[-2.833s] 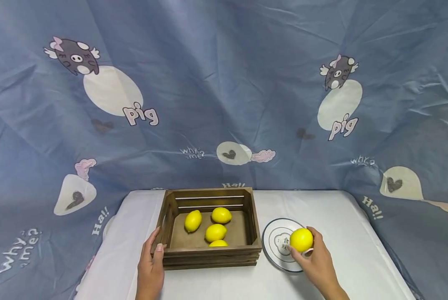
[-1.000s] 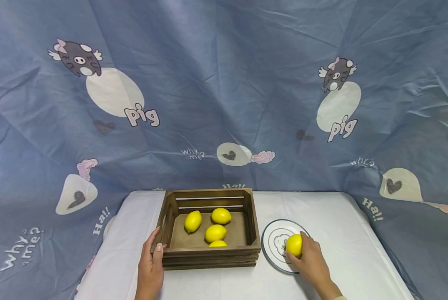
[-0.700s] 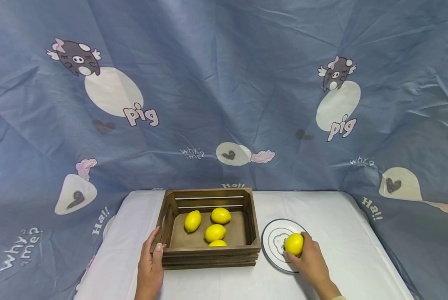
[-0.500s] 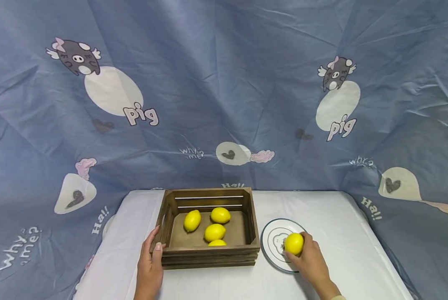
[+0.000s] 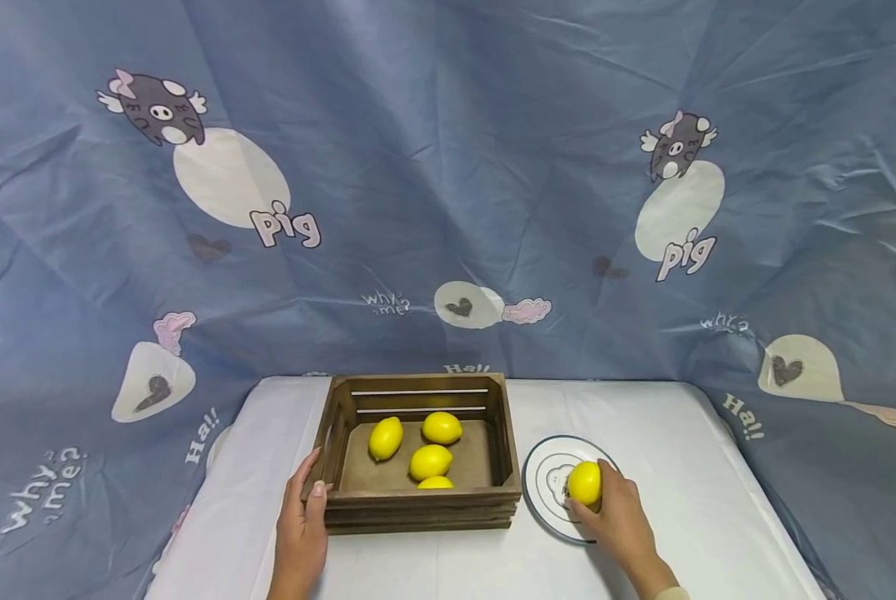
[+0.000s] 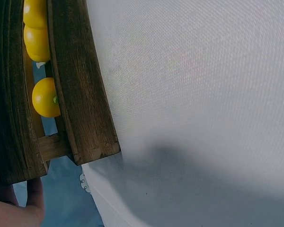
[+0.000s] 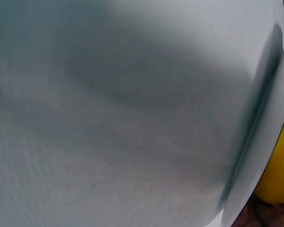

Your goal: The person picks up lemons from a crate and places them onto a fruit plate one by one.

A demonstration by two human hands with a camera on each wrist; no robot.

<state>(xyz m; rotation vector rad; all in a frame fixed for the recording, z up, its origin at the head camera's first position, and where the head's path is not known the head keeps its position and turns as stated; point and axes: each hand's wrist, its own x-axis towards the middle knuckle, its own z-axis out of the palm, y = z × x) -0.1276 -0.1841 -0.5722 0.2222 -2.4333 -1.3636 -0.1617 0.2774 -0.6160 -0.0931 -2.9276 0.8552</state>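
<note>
My right hand (image 5: 623, 518) holds a yellow lemon (image 5: 585, 482) with the thumb on its near side and fingers behind it. The lemon is at the middle of a white plate (image 5: 541, 500) with a dark rim and printed design. In the right wrist view, lemon (image 7: 279, 172) and plate (image 7: 262, 156) show only at the right edge. My left hand (image 5: 302, 529) grips the left front corner of a brown slatted wooden crate (image 5: 421, 515). Several lemons lie inside it, one (image 5: 436, 482) partly hidden behind the front wall. In the left wrist view, my fingers (image 6: 34, 191) meet the crate's end.
A white cloth (image 5: 688, 467) covers the table, with the plate just right of the crate. Behind and at both sides hangs a blue-grey patterned fabric (image 5: 387, 167).
Since the oldest frame my right hand has lowered the lemon and brought it slightly left, onto the plate's middle; lately it has barely moved. The left hand has stayed at the crate's corner.
</note>
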